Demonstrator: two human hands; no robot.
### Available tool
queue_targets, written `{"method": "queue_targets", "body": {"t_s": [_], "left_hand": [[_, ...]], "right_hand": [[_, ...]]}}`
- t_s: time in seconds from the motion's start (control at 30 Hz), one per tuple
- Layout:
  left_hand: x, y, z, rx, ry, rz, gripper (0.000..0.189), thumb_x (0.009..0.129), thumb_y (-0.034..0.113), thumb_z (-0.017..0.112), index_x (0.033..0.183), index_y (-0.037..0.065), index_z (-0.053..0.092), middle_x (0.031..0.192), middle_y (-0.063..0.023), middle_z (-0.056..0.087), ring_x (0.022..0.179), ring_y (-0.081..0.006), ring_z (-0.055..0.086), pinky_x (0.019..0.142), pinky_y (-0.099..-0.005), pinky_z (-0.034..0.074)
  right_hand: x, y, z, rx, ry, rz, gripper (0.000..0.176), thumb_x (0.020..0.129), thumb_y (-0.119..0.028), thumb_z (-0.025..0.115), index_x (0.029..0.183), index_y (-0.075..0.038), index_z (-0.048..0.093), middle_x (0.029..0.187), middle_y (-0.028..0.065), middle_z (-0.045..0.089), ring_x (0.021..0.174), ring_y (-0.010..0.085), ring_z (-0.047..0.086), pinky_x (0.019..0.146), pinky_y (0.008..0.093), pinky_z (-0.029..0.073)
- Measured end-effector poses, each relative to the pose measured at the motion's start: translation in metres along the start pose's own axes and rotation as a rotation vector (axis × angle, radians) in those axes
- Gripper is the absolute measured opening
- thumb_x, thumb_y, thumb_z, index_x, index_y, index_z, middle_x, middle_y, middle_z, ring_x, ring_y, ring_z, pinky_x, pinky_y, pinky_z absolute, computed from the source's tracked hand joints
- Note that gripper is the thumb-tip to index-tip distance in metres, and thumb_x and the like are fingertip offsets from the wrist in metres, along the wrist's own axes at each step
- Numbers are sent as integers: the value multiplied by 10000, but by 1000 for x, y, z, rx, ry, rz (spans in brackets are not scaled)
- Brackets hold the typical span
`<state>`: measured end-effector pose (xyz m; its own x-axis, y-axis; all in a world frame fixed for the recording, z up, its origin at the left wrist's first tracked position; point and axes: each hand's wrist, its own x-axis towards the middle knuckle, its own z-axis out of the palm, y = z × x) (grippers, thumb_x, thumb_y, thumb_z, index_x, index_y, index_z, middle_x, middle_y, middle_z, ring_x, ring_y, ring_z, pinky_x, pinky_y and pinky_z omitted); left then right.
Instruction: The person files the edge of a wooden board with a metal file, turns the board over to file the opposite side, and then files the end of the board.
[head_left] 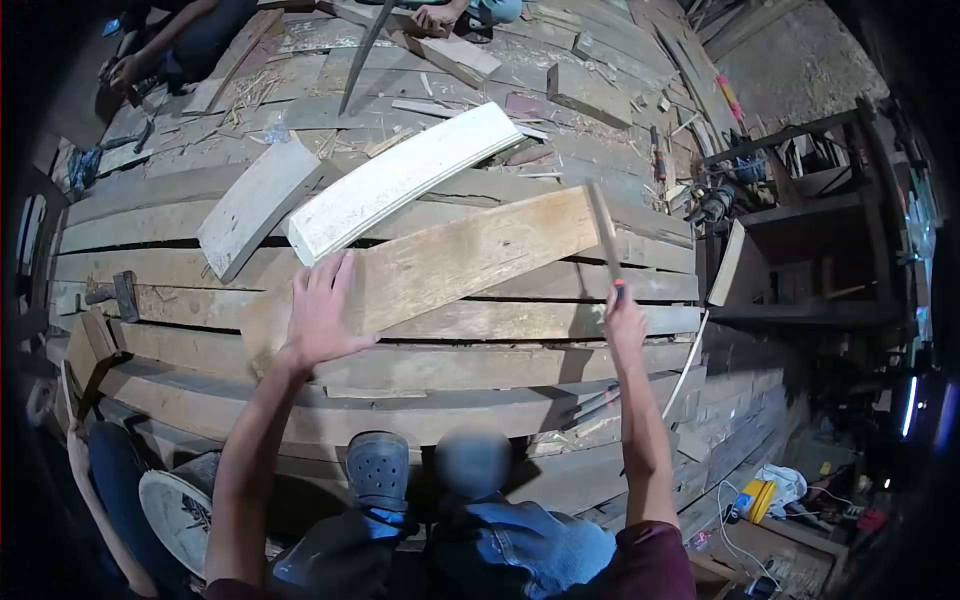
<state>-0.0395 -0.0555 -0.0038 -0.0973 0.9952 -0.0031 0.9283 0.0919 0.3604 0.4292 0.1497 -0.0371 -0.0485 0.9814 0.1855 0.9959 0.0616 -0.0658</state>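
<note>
A long light-brown wooden board (485, 255) lies slantwise across the planks. My left hand (325, 312) rests on its left part with fingers spread. At the board's far right end, my right hand (626, 328) is wrapped round the red and black handle of a file (602, 228). The file's long flat metal blade runs up along that end, overlapping the edge in this view. A white board with a moulded edge (405, 185) lies just beyond, next to a short grey board (258, 208).
A hammer (125, 296) lies on the planks at the left. Co-workers sit at the top, one hand (440, 18) near a wood block (455, 58) and a long curved blade (364, 58). A bucket (165, 515) stands lower left. A wooden frame (800, 210) stands at the right.
</note>
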Motion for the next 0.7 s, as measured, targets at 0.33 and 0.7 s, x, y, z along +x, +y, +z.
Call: {"method": "queue_targets", "body": {"t_s": [0.33, 0.7], "left_hand": [[-1, 0, 0, -9, -5, 5, 1262, 558, 485, 879, 1543, -26, 279, 1499, -194, 390, 1413, -333, 350, 1174, -536, 247], [-1, 0, -1, 10, 16, 22, 1260, 556, 503, 888, 1534, -24, 294, 1495, -197, 397, 1418, -327, 350, 1166, -523, 256]], "right_hand": [[-22, -5, -20, 403, 127, -7, 329, 993, -378, 631, 1074, -60, 654, 772, 249, 676, 758, 468, 680, 630, 541, 502], [-8, -14, -1, 78, -58, -175, 339, 1011, -427, 563, 1197, -150, 625, 702, 240, 671, 658, 486, 662, 577, 595, 508]]}}
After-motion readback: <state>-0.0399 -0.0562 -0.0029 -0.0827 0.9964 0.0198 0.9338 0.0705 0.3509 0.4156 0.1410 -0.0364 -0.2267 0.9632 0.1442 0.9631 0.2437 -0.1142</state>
